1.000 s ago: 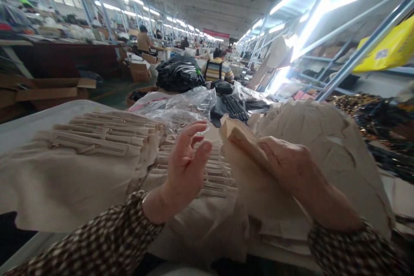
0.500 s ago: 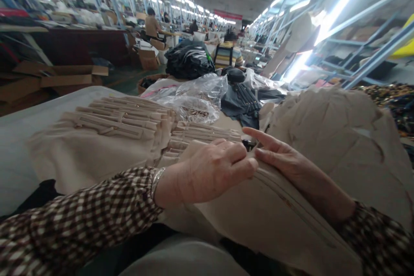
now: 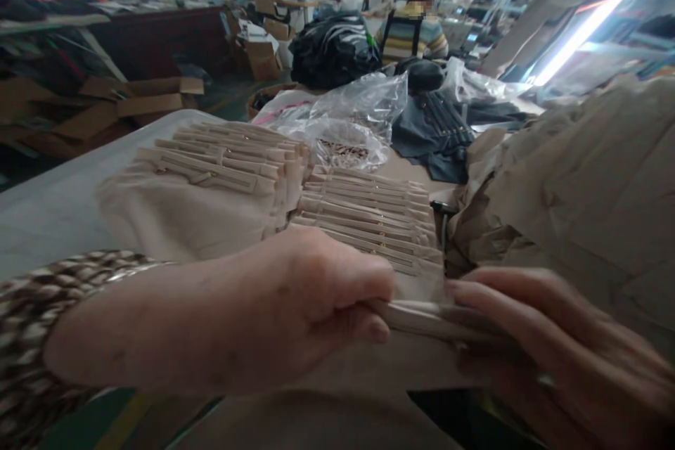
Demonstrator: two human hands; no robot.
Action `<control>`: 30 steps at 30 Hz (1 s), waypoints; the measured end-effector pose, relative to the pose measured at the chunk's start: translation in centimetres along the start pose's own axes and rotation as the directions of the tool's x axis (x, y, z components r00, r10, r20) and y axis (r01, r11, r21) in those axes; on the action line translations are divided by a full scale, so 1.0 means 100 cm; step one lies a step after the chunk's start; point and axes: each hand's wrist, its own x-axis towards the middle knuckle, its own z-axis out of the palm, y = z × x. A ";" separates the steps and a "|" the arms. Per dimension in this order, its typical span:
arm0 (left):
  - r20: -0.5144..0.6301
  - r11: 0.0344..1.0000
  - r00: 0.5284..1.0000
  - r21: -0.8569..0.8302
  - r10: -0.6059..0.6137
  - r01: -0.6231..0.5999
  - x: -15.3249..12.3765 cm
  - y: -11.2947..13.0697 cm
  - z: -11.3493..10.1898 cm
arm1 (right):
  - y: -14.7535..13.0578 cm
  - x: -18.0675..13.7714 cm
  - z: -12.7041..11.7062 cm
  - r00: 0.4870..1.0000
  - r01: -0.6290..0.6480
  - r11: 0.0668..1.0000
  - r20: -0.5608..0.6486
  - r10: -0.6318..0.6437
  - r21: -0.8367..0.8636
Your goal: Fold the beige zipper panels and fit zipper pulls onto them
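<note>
My left hand (image 3: 295, 302) pinches the folded edge of a beige fabric piece (image 3: 422, 320) between thumb and fingers. At the other end of that edge, my right hand (image 3: 569, 344) lies over the fabric with its fingers stretched along it; its thumb is blurred and partly hidden. The piece hangs down toward my lap. Just beyond my hands, a stack of beige pieces with zippered openings (image 3: 369, 218) lies in overlapping rows. To its left is a second beige stack (image 3: 221, 169), also with zippers showing.
A clear plastic bag (image 3: 348, 148) with small brownish items lies behind the stacks. Dark fabric pieces (image 3: 432, 130) are beside it. A large beige fabric heap (image 3: 585, 190) rises at right. Cardboard boxes (image 3: 142, 102) stand on the floor at left. A seated person (image 3: 414, 31) works farther back.
The view has tilted down and moved. Both hands have come nearer to me and apart, with the beige piece's edge between them. More of the middle zippered stack shows.
</note>
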 end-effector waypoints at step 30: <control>-0.140 0.751 0.942 0.643 0.305 -0.147 0.035 -0.141 0.197 | 0.065 0.010 0.099 0.833 -0.369 0.866 0.293 0.470 -0.338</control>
